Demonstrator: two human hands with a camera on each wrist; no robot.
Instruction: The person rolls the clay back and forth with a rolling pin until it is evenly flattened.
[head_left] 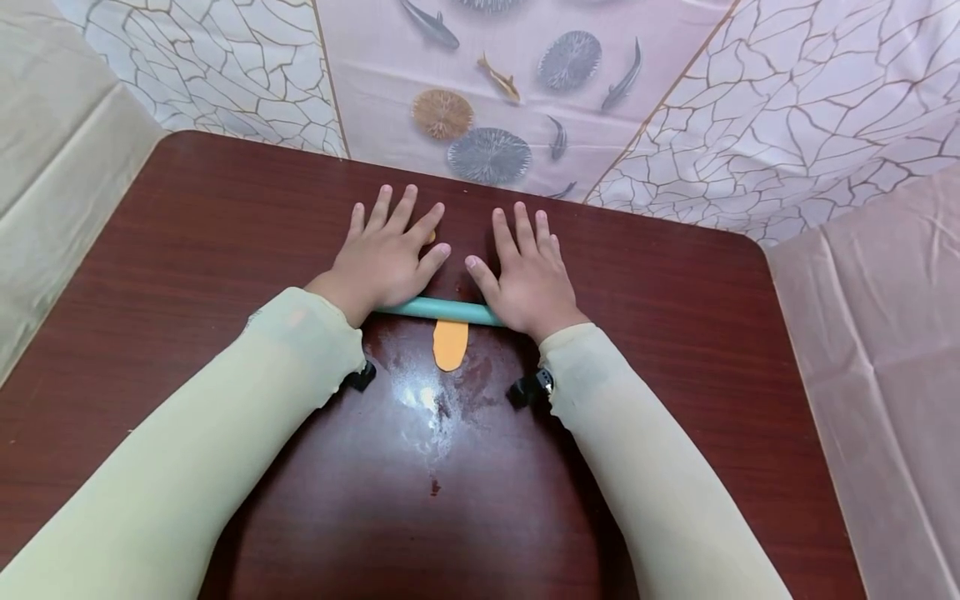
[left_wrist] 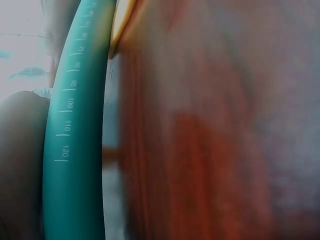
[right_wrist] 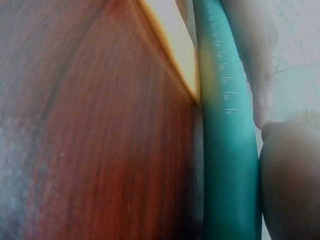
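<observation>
A green rolling pin (head_left: 442,310) with white measuring marks lies crosswise over a flattened strip of orange dough or clay (head_left: 451,346). The strip's rounded near end sticks out on the near side of the pin. My left hand (head_left: 386,258) rests palm down on the pin's left part, fingers straight and spread toward the back. On the right part lies my right hand (head_left: 531,279), also flat with its fingers extended. Both palms hide the ends of the pin. In the left wrist view the marked pin (left_wrist: 75,120) runs beside the hand; the right wrist view shows the orange strip (right_wrist: 175,45) meeting it.
Everything lies on a dark red-brown wooden table (head_left: 660,400). Whitish smears (head_left: 420,408) mark its surface in front of the strip. A small orange piece (head_left: 431,237) peeks out by the left index finger. Patterned cloth (head_left: 487,108) hangs along the back edge.
</observation>
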